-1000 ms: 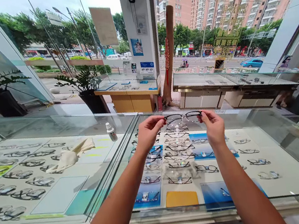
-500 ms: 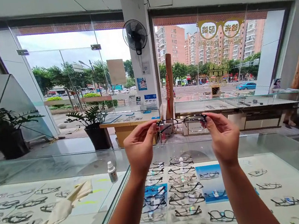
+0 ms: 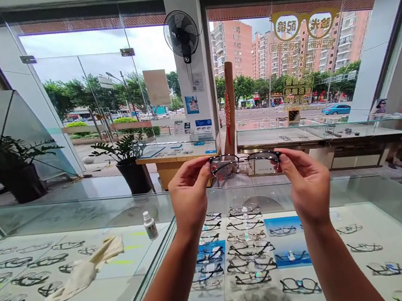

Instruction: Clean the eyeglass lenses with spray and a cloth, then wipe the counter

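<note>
A pair of dark-topped eyeglasses [image 3: 245, 163] is held level above the glass display counter [image 3: 231, 191]. My left hand [image 3: 190, 193] pinches its left end between thumb and fingers. At the right end, my right hand [image 3: 308, 179] grips the frame in the same way. The lenses are clear, and the folded or trailing temples are hard to make out behind them. Below my forearms, rows of eyeglasses [image 3: 251, 264] lie inside the counter.
A small white bottle [image 3: 150, 225] and a crumpled beige cloth [image 3: 86, 271] rest on the left counter glass. Beyond stand a potted plant [image 3: 131, 175], a wooden display table [image 3: 176, 165], a wooden post [image 3: 229, 104] and a wall fan [image 3: 182, 35].
The view has tilted down slightly and shifted. Both hands still hold the eyeglasses, which are a little higher in the picture, with the right hand slightly farther right.
</note>
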Demonstrator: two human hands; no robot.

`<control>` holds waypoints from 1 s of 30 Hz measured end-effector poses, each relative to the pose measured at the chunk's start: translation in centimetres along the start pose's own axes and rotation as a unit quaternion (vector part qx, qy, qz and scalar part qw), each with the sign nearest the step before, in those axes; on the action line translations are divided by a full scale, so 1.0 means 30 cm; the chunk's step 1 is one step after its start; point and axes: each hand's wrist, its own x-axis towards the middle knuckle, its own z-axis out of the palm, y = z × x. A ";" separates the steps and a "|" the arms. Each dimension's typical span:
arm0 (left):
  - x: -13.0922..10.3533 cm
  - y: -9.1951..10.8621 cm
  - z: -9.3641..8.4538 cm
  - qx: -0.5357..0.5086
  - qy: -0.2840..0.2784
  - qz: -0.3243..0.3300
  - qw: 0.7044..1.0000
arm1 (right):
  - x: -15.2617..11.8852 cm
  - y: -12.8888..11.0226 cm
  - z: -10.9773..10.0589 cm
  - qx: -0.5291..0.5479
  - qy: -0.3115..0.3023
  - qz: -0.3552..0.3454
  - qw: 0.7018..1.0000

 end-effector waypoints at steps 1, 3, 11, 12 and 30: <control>0.002 0.000 -0.003 -0.005 0.002 -0.001 1.000 | -0.001 -0.003 0.000 0.000 -0.003 0.003 1.000; 0.003 0.000 -0.007 -0.011 0.003 -0.002 1.000 | -0.003 -0.012 0.000 0.003 -0.006 0.007 1.000; 0.001 0.003 -0.003 -0.011 0.002 0.003 1.000 | 0.000 -0.026 -0.004 0.015 -0.002 0.004 1.000; 0.001 0.005 -0.002 -0.012 0.000 0.003 1.000 | 0.001 -0.026 -0.006 0.016 -0.004 0.004 1.000; -0.015 0.026 0.018 -0.010 -0.017 0.018 1.000 | 0.017 -0.042 -0.030 0.029 0.007 0.000 1.000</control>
